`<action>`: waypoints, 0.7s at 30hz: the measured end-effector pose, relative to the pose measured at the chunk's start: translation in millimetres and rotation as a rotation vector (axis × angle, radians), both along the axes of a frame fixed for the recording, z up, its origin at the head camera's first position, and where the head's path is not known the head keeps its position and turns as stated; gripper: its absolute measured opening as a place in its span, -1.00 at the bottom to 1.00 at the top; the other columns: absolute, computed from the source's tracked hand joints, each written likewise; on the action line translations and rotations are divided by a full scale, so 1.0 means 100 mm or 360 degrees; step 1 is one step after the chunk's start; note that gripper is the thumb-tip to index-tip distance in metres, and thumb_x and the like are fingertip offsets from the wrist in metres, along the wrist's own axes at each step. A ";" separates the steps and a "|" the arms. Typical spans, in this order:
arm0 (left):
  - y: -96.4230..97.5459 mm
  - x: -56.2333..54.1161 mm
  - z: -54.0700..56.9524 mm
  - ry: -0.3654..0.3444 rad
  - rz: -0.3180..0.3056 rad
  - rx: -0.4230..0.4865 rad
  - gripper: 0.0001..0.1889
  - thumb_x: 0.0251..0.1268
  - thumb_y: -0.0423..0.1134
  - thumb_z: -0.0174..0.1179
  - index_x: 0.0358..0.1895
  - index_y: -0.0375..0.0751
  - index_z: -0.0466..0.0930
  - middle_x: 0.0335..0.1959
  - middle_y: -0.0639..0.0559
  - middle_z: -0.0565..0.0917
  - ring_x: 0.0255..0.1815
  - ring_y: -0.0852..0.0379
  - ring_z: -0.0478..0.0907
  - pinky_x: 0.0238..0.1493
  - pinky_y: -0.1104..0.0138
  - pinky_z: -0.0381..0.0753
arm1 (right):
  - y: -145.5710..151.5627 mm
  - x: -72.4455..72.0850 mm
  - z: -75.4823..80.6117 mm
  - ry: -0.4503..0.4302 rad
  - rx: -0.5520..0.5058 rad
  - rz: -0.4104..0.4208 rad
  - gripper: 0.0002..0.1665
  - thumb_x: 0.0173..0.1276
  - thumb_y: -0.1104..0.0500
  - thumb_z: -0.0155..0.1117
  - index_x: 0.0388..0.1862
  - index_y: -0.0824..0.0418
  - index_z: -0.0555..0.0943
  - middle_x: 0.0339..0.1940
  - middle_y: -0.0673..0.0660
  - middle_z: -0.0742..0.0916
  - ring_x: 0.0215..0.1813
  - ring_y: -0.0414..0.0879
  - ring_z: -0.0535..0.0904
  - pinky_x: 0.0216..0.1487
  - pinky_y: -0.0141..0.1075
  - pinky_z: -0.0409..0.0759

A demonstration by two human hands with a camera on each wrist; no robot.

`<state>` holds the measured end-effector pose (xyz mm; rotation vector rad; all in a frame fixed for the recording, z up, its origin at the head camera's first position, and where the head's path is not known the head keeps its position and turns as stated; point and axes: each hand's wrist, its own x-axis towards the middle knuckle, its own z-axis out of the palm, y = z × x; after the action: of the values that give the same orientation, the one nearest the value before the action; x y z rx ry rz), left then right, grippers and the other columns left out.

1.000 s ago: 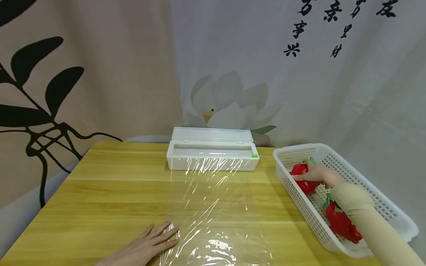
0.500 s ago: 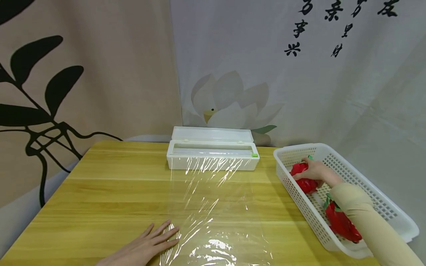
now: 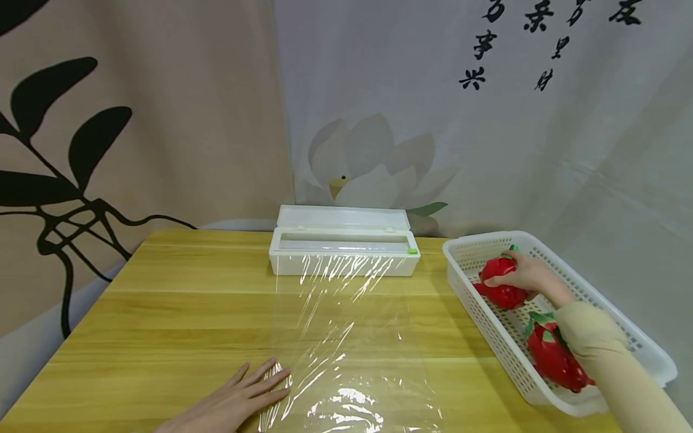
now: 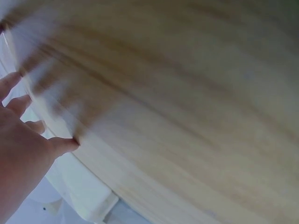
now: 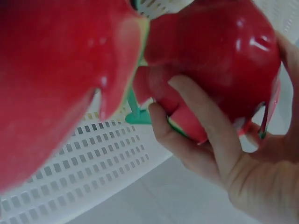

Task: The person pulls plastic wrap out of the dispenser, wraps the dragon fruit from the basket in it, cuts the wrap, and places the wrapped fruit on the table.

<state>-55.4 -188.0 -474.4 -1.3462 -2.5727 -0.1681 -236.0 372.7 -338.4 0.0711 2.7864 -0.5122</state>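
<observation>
Since the earlier frames the red dragon fruit (image 3: 502,284) stands higher in the white basket (image 3: 614,319); it sat low on the basket floor, and now the right hand (image 3: 533,276) has it raised off the mesh, near the basket's far left corner. Fingers (image 5: 205,126) curl round the fruit's body, thumb on the opposite side: a full wrap, grasping the fruit.

Judgement on handling: skin looks glossy and smooth, so probably slippery; the body looks firm and rounded, likely of moderate weight or light if a plastic model. Green leaf tips (image 5: 138,114) stick out and look thin, poor places to pull on. Best hold is round the widest part of the body, as now.

A second dragon fruit (image 3: 554,358) lies in the basket nearer the person, partly under the sleeve (image 3: 606,355).

Left of the basket, a sheet of cling film (image 3: 346,349) lies drawn out over the wooden table (image 3: 162,313) from the white dispenser box (image 3: 343,249), whose lid is up. The left hand (image 3: 233,403) rests flat, fingers straight, pressing the film's near left edge. Left wrist view is blurred; only table grain and fingers show.
</observation>
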 end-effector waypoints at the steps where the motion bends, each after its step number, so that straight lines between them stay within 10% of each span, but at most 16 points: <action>1: 0.00 0.00 0.00 0.0006 0.0000 -0.0003 -0.26 0.23 0.39 -0.05 0.39 0.05 0.30 0.42 -0.04 0.34 0.56 0.25 -0.57 0.38 0.48 -0.81 | 0.01 0.01 0.02 0.0025 0.0021 -0.0002 0.30 0.05 -0.28 0.40 0.46 0.41 -0.05 0.15 0.66 0.32 -0.19 0.24 0.55 -0.44 -0.22 0.70; 21: 0.00 -0.01 -0.01 0.0033 0.0003 -0.0015 -0.26 0.24 0.38 -0.04 0.39 0.06 0.30 0.42 -0.03 0.33 0.55 0.26 -0.59 0.37 0.49 -0.81 | -0.21 0.17 0.45 0.0463 0.0116 0.0008 0.21 0.02 -0.18 0.46 0.47 0.27 0.04 0.12 0.58 0.39 0.07 0.49 0.31 -0.28 0.01 0.70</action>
<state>-56.3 -187.8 -475.3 -1.3417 -2.5605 -0.1410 -219.5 351.3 -293.9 0.0054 3.0885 -0.4514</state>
